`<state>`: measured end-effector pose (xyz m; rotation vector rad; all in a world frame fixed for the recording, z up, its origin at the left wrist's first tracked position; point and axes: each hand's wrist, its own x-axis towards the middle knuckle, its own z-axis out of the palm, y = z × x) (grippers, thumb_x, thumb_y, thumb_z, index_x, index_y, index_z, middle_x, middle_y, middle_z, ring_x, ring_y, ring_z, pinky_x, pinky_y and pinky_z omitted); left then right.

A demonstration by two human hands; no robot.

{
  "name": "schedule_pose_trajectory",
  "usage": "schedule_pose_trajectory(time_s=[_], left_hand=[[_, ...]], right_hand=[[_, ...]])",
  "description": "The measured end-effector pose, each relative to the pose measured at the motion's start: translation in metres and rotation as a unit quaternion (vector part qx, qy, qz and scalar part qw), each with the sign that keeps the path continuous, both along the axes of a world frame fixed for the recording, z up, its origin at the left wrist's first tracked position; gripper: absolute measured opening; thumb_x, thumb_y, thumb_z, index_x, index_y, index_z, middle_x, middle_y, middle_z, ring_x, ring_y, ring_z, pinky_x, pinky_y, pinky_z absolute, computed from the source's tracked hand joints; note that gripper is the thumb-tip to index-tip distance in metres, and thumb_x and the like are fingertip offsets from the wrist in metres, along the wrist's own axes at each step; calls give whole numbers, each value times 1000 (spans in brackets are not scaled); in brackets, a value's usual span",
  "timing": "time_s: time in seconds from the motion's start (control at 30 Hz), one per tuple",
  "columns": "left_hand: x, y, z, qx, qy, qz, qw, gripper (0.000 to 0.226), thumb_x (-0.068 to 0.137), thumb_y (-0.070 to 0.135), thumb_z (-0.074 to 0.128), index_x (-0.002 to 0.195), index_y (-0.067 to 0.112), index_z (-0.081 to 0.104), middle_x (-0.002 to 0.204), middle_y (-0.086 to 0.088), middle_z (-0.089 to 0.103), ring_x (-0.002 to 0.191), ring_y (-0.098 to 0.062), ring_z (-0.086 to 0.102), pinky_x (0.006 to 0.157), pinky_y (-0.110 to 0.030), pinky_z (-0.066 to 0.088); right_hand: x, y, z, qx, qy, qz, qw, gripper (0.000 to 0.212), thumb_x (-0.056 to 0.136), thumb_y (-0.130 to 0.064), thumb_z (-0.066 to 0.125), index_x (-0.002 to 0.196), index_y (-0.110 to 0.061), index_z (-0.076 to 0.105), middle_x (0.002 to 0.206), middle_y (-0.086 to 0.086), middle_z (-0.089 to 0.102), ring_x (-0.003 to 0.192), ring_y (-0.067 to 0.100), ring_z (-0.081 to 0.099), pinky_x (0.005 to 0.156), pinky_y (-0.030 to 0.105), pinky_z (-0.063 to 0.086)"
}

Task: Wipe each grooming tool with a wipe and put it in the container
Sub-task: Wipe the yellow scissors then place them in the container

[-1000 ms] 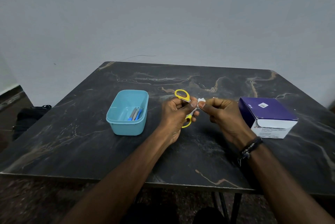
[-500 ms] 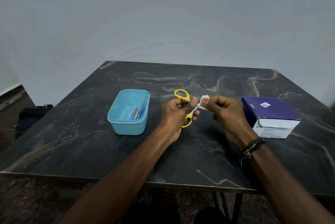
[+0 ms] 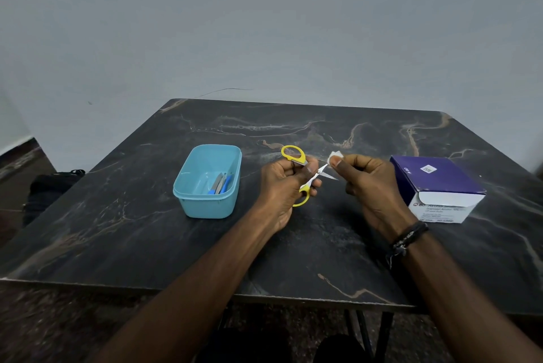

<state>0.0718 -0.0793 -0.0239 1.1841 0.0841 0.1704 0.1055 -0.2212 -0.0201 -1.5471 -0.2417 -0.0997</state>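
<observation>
Head view: our left hand [image 3: 286,183] grips the yellow-handled scissors [image 3: 305,176] above the table [image 3: 117,215] centre, fingers curled round the handle loops, blades open. Our right hand [image 3: 364,180] pinches the white wipe [image 3: 335,156] between thumb and forefinger, right at the upper blade's tip. Lower blade points right, towards that hand, and looks bare. Blade axis runs left-near to right-far, so we judge the next stroke is the right hand sliding along it.

Blue container [image 3: 208,183] sits just left of the left hand, a few tools already inside, open top. Short clear path for the drop. Purple wipe box [image 3: 437,186] stands just right of the right hand, well inside the table edge.
</observation>
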Motion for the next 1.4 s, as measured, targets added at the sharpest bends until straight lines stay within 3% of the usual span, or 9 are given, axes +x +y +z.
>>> schedule_pose_trajectory(time_s=[0.23,0.4,0.5,0.77,0.97,1.13,1.27,1.4], left_hand=[[0,-1,0,9,11,3,1000,7,86,7,68,90,2,67,69,-6,68,53,-13,62,47,-22,49],[-1,2,3,0,29,-2,1000,9,84,7,70,91,1,68,70,-9,67,51,-12,62,45,-19,48],[0,4,3,-17,26,3,1000,7,82,7,72,85,3,68,67,-7,69,54,-14,64,50,-22,52],[2,9,10,-214,-22,-36,976,17,73,8,71,88,2,63,82,-14,70,73,-23,71,66,-29,59],[2,6,4,-65,7,41,997,16,76,-4,74,84,9,69,76,-4,72,73,-17,68,66,-31,59],[2,10,4,-71,11,32,997,17,78,-7,71,88,7,66,78,-9,73,74,-23,72,68,-37,61],[2,9,4,-84,15,38,996,18,77,-10,70,85,6,65,77,-9,72,71,-20,71,66,-33,61],[1,8,4,-75,9,26,997,20,76,-10,71,83,7,64,76,-9,72,70,-21,71,67,-33,61]], right_hand=[[-4,3,1,-43,10,72,996,21,87,-15,67,68,-9,65,59,2,48,45,2,33,44,17,29],[-1,0,2,-9,6,-4,1000,18,88,-20,68,72,-11,68,50,-12,50,48,3,37,48,21,32],[-1,-1,2,-2,8,-4,1000,19,89,-20,67,73,-9,67,49,-11,47,49,5,35,48,21,31],[-1,1,2,-26,24,-2,999,21,92,-19,62,76,-6,66,56,-2,42,52,8,32,47,21,30],[-2,4,0,-50,13,4,999,28,92,-17,63,64,-11,62,50,-4,39,47,8,28,43,20,27],[-5,5,3,-44,18,3,999,29,89,-18,67,59,-18,64,50,-4,43,48,9,30,44,20,28],[-4,1,6,-24,13,-65,998,16,89,-21,67,74,-14,69,57,0,48,50,10,34,45,20,31],[-6,3,6,-45,8,-41,998,12,88,-21,67,81,-13,71,63,2,53,56,10,38,48,19,35]])
